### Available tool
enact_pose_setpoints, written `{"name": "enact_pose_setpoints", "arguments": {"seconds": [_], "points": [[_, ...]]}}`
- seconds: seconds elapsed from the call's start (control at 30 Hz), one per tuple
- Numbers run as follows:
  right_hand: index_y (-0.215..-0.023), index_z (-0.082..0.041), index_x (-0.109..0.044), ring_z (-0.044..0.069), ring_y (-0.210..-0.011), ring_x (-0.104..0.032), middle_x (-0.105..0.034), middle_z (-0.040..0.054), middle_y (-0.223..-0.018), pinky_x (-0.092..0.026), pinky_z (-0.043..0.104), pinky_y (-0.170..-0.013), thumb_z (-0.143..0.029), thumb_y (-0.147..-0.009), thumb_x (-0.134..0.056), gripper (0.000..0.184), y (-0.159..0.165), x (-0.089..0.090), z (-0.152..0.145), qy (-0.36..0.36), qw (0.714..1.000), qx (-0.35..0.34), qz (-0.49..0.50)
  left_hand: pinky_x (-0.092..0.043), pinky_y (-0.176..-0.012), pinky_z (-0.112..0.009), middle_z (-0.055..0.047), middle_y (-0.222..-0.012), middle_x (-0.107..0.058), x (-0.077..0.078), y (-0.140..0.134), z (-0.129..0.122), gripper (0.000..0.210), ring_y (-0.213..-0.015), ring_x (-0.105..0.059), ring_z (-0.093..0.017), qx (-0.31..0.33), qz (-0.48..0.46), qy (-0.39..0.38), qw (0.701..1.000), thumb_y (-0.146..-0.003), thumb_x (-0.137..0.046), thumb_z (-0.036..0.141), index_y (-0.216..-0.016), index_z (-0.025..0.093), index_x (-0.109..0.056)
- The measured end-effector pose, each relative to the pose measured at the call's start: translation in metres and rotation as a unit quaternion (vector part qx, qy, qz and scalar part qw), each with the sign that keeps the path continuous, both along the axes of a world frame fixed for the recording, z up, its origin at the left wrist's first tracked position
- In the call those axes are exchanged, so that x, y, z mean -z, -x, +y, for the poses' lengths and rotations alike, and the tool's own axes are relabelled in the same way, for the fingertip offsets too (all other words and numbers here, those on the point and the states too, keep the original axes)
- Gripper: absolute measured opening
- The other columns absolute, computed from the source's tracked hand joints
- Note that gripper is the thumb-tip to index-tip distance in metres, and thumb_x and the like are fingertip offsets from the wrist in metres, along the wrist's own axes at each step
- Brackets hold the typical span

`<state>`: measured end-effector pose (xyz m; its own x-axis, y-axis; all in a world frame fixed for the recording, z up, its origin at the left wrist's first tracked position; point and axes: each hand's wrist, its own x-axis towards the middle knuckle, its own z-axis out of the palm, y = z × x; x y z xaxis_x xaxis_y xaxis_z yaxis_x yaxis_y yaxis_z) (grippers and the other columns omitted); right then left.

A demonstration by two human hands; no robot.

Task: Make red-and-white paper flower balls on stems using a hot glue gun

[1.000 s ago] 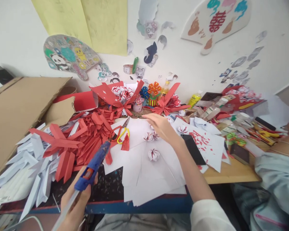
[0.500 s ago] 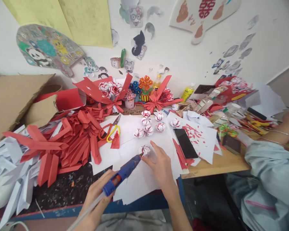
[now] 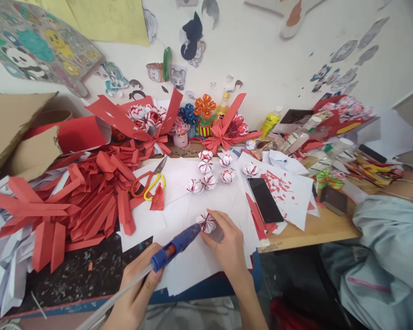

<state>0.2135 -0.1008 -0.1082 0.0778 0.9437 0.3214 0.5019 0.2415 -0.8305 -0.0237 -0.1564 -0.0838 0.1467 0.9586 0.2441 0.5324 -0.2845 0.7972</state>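
My left hand (image 3: 142, 277) is wrapped round a blue hot glue gun (image 3: 181, 245), a long clear glue stick (image 3: 115, 295) trailing from its rear. The gun's nozzle end meets the left side of a red-and-white folded paper flower (image 3: 206, 222); whether it touches is hard to see. Thumb and fingers of my right hand (image 3: 229, 243) pinch that flower from the right, low over white paper sheets (image 3: 179, 220). Beyond it stand several similar paper flowers (image 3: 209, 180). Scissors (image 3: 153, 179) with red and yellow handles lie to the left.
Folded red paper strips (image 3: 89, 201) and white strips (image 3: 12, 270) pile up at left. A phone (image 3: 265, 200) lies right of the sheets, near red paper scraps (image 3: 278, 185). Red-wrapped bouquets (image 3: 147, 117) line the wall. Another person's sleeve (image 3: 388, 229) is at far right.
The view has shifted slightly. My right hand's fingers have closed in on the paper flower, which now shows its red-striped side turned more towards me. The glue gun stays at it.
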Motion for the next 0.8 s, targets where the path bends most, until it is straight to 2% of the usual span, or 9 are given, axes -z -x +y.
{"name": "enact_pose_setpoints", "arguments": {"seconds": [0.07, 0.17, 0.33, 0.57, 0.67, 0.8], "points": [[-0.128, -0.025, -0.068, 0.026, -0.112, -0.069, -0.07, 0.0105, -0.123, -0.059, 0.041, -0.098, -0.019, -0.083, -0.075, 0.046, 0.001, 0.001, -0.001, -0.01, 1.0, -0.003, 0.004, -0.059, -0.067, -0.028, -0.006, -0.083, -0.071, -0.002, -0.003, 0.001, 0.041, -0.084, -0.068, -0.023, 0.006, -0.005, 0.002, 1.0, -0.102, -0.043, 0.049, -0.098, 0.023, -0.075], [-0.131, -0.026, -0.066, 0.025, -0.114, -0.069, -0.07, 0.01, -0.123, -0.059, 0.04, -0.1, -0.02, -0.085, -0.074, 0.047, 0.003, 0.003, -0.001, -0.03, 0.999, -0.01, 0.01, -0.057, -0.069, -0.027, -0.006, -0.089, -0.07, 0.003, -0.002, -0.001, 0.037, -0.086, -0.066, -0.022, -0.018, 0.006, -0.007, 1.0, -0.102, -0.045, 0.048, -0.103, 0.023, -0.072], [-0.131, -0.027, -0.067, 0.025, -0.113, -0.07, -0.071, 0.0101, -0.121, -0.06, 0.039, -0.099, -0.025, -0.086, -0.076, 0.046, 0.002, 0.005, -0.001, -0.05, 0.999, -0.011, 0.0, -0.05, -0.058, -0.025, -0.002, -0.073, -0.06, 0.006, -0.001, -0.001, 0.038, -0.067, -0.057, -0.018, 0.012, -0.021, 0.02, 1.0, -0.103, -0.042, 0.046, -0.085, 0.022, -0.066], [-0.13, -0.026, -0.067, 0.024, -0.113, -0.069, -0.071, 0.0104, -0.121, -0.059, 0.038, -0.1, -0.026, -0.086, -0.077, 0.045, 0.002, 0.007, -0.002, -0.058, 0.998, -0.015, -0.001, -0.047, -0.057, -0.026, -0.002, -0.07, -0.057, 0.005, 0.0, -0.001, 0.038, -0.067, -0.056, -0.018, -0.004, -0.021, 0.029, 0.999, -0.102, -0.044, 0.045, -0.079, 0.022, -0.064], [-0.13, -0.027, -0.067, 0.024, -0.113, -0.069, -0.071, 0.0104, -0.122, -0.059, 0.039, -0.1, -0.028, -0.087, -0.076, 0.044, 0.002, 0.008, -0.003, -0.052, 0.998, -0.018, -0.001, -0.048, -0.058, -0.025, -0.003, -0.074, -0.059, 0.009, 0.001, -0.004, 0.037, -0.067, -0.056, -0.018, -0.015, -0.025, 0.026, 0.999, -0.101, -0.045, 0.046, -0.082, 0.022, -0.066], [-0.131, -0.027, -0.066, 0.024, -0.114, -0.069, -0.07, 0.01, -0.123, -0.059, 0.039, -0.101, -0.028, -0.088, -0.075, 0.044, 0.001, 0.007, -0.002, -0.049, 0.999, -0.024, -0.001, -0.05, -0.065, -0.026, -0.004, -0.087, -0.066, 0.012, -0.002, -0.008, 0.035, -0.078, -0.061, -0.02, -0.066, -0.039, 0.039, 0.996, -0.102, -0.046, 0.047, -0.093, 0.022, -0.07]]}}
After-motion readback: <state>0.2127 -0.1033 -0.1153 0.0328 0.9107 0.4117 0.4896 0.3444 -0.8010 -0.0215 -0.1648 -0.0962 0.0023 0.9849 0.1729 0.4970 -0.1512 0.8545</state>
